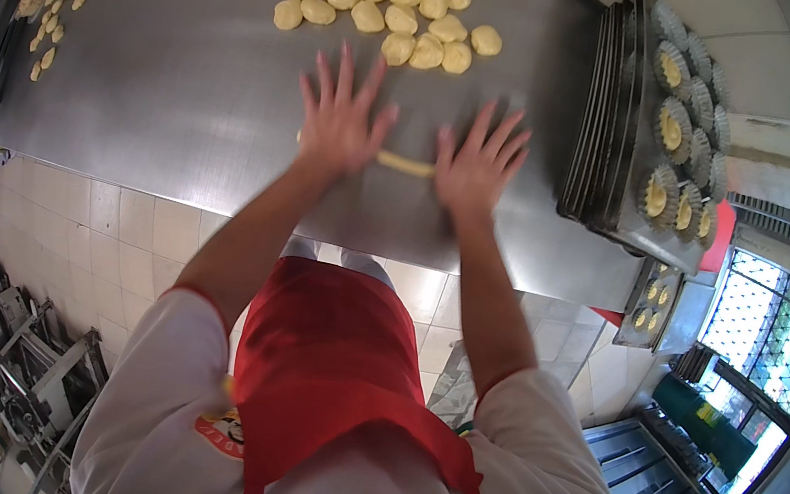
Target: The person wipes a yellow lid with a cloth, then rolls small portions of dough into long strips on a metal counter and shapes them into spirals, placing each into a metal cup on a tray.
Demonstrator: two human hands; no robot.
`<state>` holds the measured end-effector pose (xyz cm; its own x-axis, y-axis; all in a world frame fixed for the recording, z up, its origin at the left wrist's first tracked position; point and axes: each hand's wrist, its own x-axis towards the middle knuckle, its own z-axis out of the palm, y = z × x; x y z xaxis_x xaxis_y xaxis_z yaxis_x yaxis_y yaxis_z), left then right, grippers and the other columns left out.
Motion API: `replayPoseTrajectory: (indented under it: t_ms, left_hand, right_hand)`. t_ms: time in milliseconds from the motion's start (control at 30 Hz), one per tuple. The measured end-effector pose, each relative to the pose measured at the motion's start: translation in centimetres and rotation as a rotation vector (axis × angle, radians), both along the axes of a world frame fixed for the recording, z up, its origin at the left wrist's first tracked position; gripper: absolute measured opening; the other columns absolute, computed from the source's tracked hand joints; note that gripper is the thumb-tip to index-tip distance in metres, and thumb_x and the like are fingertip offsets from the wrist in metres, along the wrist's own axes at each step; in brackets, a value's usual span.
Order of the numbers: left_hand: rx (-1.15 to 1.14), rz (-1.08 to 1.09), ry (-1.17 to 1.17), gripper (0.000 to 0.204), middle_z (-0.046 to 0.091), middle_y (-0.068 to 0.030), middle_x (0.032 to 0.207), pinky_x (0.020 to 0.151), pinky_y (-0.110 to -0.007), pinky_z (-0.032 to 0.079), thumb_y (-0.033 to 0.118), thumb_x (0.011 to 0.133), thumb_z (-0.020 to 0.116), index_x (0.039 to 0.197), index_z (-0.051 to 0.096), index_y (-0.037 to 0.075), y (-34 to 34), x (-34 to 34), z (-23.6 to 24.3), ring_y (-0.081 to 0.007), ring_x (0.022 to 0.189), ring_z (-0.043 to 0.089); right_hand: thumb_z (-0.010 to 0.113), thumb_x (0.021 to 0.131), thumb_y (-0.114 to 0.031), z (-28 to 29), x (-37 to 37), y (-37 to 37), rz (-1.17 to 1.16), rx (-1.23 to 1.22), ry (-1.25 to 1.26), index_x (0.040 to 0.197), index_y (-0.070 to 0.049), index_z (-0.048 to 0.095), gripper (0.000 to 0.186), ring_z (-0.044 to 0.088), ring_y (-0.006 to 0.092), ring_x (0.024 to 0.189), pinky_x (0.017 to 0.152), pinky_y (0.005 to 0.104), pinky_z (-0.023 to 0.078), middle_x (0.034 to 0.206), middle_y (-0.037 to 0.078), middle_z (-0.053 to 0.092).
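A thin rope of pale yellow dough point(407, 164) lies crosswise on the steel table point(182, 106) near its front edge. My left hand point(340, 123) rests flat over the rope's left part, fingers spread, with a small tip of dough showing beside the palm. At the rope's other end lies my right hand point(477, 163), also flat with the fingers apart. Bare dough shows between the two hands. Just beyond my fingertips sits a cluster of rounded dough pieces point(402, 19), several of them touching one another.
Stacked dark baking trays point(600, 114) stand at the table's right end. The top tray holds fluted metal moulds point(671, 129), some with dough inside. More small dough pieces point(52, 27) lie at the far left. Metal equipment point(25, 367) stands on the floor at lower left.
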<state>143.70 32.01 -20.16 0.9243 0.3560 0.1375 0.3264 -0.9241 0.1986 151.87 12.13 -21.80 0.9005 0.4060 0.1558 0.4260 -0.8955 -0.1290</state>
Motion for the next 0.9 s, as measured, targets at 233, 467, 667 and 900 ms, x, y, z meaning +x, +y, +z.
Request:
replayPoseTrajectory:
  t_ms: [233,467,667,900]
  left_hand:
    - [-0.038,-0.239,0.097,0.073,0.023,-0.0185,0.177,0.131,-0.058,0.019,0.047,0.109,0.050,0.171,0.028,0.016,-0.3,-6.9,-1.7,-0.0455,0.162,0.021]
    - [-0.184,-0.391,0.279,0.051,0.059,-0.0141,0.153,0.109,-0.054,0.051,0.019,0.097,0.069,0.147,0.063,0.014,4.6,-16.7,1.9,-0.0438,0.137,0.057]
    - [-1.416,-0.068,0.094,0.032,0.077,-0.0070,0.104,0.081,-0.040,0.062,0.005,0.093,0.078,0.124,0.070,0.007,5.7,-16.6,0.0,-0.0220,0.086,0.074]
    - [-1.708,-0.677,0.121,0.028,0.079,-0.0070,0.099,0.083,-0.029,0.059,-0.003,0.091,0.082,0.104,0.059,0.007,2.1,-16.7,5.9,-0.0134,0.091,0.074]
  right_hand:
    - [0.048,0.108,-0.051,-0.9,-5.6,-3.6,0.233,-0.042,0.115,0.168,-0.005,0.033,0.076,0.021,0.0547,0.159,0.127,0.0656,0.020,0.174,0.027,0.025]
    - [0.071,0.095,-0.013,2.8,-14.2,-10.0,0.125,0.044,0.089,0.136,-0.018,0.067,0.040,0.048,0.0373,0.145,0.115,0.0600,0.039,0.156,0.013,0.052]
    - [0.070,0.098,-0.009,12.5,-17.1,-9.0,0.269,0.182,0.696,0.110,-0.007,0.072,0.013,0.074,0.0339,0.083,0.077,0.0441,0.060,0.085,0.013,0.074]
    - [0.076,0.091,0.004,33.1,-18.5,2.9,0.448,0.424,0.051,0.105,-0.003,0.081,0.016,0.076,0.0228,0.089,0.078,0.0344,0.061,0.105,0.010,0.077]
